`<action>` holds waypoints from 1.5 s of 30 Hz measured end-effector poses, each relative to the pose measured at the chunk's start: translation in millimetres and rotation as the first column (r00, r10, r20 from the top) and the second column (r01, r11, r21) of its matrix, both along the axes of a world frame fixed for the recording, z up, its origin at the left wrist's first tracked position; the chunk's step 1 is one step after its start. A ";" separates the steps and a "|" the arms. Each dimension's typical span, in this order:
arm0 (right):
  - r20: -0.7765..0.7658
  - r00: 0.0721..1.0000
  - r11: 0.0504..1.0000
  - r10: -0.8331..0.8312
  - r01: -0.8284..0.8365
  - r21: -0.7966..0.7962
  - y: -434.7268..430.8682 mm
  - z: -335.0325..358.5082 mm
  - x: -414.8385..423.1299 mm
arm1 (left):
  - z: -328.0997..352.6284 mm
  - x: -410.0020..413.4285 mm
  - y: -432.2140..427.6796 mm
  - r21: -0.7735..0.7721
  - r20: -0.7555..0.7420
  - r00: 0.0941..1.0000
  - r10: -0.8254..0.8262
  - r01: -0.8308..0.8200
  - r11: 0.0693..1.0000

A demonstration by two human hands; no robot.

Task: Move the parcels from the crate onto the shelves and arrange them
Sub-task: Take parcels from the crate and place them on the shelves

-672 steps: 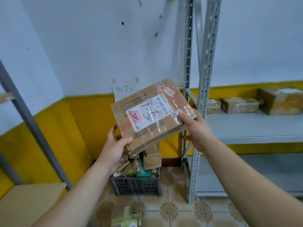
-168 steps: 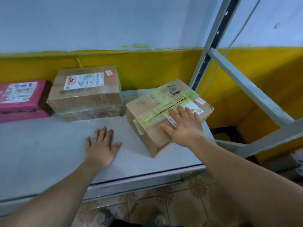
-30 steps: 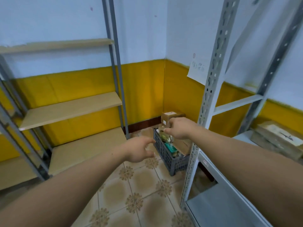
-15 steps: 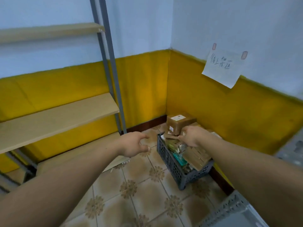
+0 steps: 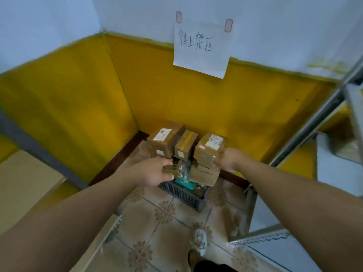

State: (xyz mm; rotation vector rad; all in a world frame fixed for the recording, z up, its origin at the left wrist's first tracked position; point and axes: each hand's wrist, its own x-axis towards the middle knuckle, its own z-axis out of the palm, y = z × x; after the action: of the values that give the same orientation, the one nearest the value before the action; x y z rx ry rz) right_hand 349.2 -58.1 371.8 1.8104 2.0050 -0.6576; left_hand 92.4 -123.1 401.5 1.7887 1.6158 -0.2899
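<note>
A dark plastic crate [image 5: 182, 194] stands on the tiled floor in the yellow corner, piled with brown cardboard parcels. Three taped boxes sit on top: a left box [image 5: 166, 138], a narrow middle box [image 5: 185, 145] and a right box [image 5: 210, 148] with a white label. My right hand [image 5: 228, 160] touches the right side of the right box; whether it grips it I cannot tell. My left hand [image 5: 152, 172] hovers over the crate's left front with fingers spread, holding nothing. Small packets [image 5: 184, 173] lie lower in the crate.
A handwritten paper sign [image 5: 202, 46] is taped to the wall above the crate. A grey metal shelf unit [image 5: 334, 167] stands at the right, its upright close to the crate. Wooden shelf boards [image 5: 23, 183] lie at the left. My shoe [image 5: 200, 240] is on the tiles.
I have turned to face the crate and come closer. Both hands moved forward: the right one from the crate's middle to the right top box, the left one over the crate's front.
</note>
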 end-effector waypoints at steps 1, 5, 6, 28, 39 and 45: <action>-0.009 1.000 1.000 -0.029 0.029 0.000 10.0 -5.4 4.7 | -8.8 2.0 16.0 -0.017 -0.003 1.000 -0.025 0.025 1.000; -0.056 0.992 0.994 -0.109 0.108 -0.021 52.7 -34.5 15.6 | -51.0 3.2 83.6 -0.091 -0.048 0.997 -0.067 0.063 0.994; -0.065 0.989 0.991 -0.130 0.128 -0.040 62.1 -42.1 15.9 | -61.6 1.6 99.1 -0.108 -0.067 0.995 -0.074 0.066 0.992; -0.320 0.501 0.578 -0.804 0.783 -0.228 187.2 -233.6 10.5 | -266.5 50.1 322.1 -0.239 0.031 0.991 -0.132 0.135 0.962; -0.567 -0.096 0.295 -0.818 0.776 -0.558 219.0 -313.4 31.3 | -343.3 93.1 325.6 -0.452 0.428 0.818 0.385 -0.175 0.875; -0.639 -0.267 0.291 -0.721 0.721 -0.629 212.1 -304.9 26.0 | -329.2 91.7 322.4 -0.463 0.507 0.758 0.411 -0.163 0.871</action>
State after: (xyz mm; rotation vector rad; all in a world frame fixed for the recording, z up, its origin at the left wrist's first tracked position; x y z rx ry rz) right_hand 375.2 154.0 67.0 2.9865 0.6212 -2.5466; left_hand 184.1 199.3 72.3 1.1262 1.2361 0.0952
